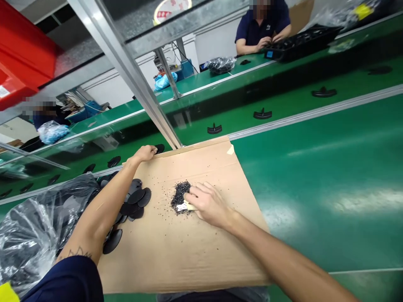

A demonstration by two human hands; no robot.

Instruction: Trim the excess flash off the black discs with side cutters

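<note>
A brown cardboard sheet (201, 247) lies in front of me on the green bench. A small heap of black crumbs (180, 193) sits near its middle. My right hand (208, 203) rests beside the heap, fingers closed on a small pale tool (185, 206) whose tip touches the crumbs. My left hand (145, 152) reaches to the sheet's far left corner, fingers curled around a black oval disc (159, 148) at the edge. More black oval discs (135, 200) lie piled under my left forearm.
A clear plastic bag (34, 226) of black parts lies at the left. Black curved parts (262, 113) ride the green conveyor beyond a metal post (138, 84). A person in dark blue (262, 29) works at a black tray (302, 40) opposite. Another person sits far left.
</note>
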